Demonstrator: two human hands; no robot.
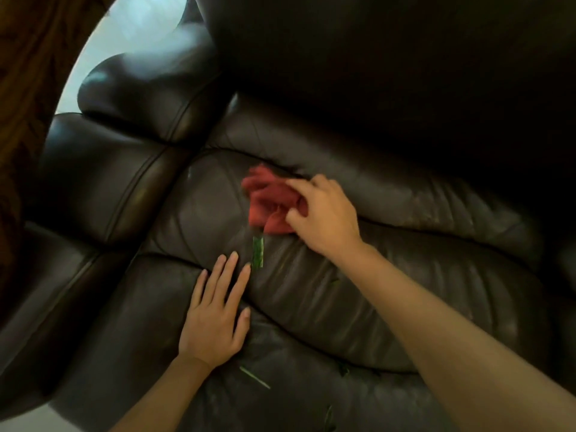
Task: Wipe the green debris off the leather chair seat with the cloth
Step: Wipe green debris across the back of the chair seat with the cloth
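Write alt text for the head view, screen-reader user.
The right hand grips a bunched red cloth on a dark leather chair seat, just above a green strip of debris. The left hand rests flat on the seat beside it; thinner green bits lie nearer the front edge.

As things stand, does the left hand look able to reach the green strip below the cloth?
Probably yes: the left hand lies flat on the seat, fingertips right beside the green strip, nothing between.
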